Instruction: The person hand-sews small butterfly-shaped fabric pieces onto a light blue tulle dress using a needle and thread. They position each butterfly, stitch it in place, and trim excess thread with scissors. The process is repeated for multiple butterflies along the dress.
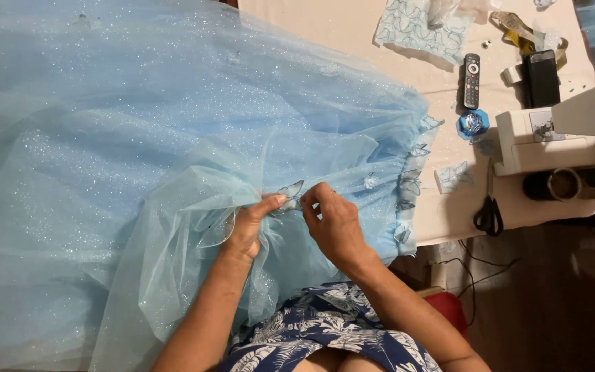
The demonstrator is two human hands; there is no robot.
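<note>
Clearly the glittered pale-blue tulle skirt (105,138) fills the left and middle of the view, spilling over the table (332,27) and down toward the person's lap; so sheer a net could snag or pucker if it is tugged too hard; a loose fold drifting over the work could hide it. The left hand (248,227) gathers a bunch of tulle, thumb pressed against the curled fingers, pinching the fabric just beneath a small butterfly applique (290,189); if that pinch slackens, the butterfly may shift off its spot. The right hand (335,224) sits just beside it, fingers drawn together in a fine pinch at the butterfly's edge; whether they hold a needle or pin I cannot tell, it is too small; if so, the left thumb is near enough to be pricked. Further right, more butterflies (408,186) line the gathered waistband, any of which could catch on a passing sleeve or thread; black scissors (489,213) lie near the table's edge and could be swept off by the fabric; a remote control (472,79), a blue faceted container (473,124), a dark phone (541,77) and a white sewing machine (566,134) stand well apart.
</note>
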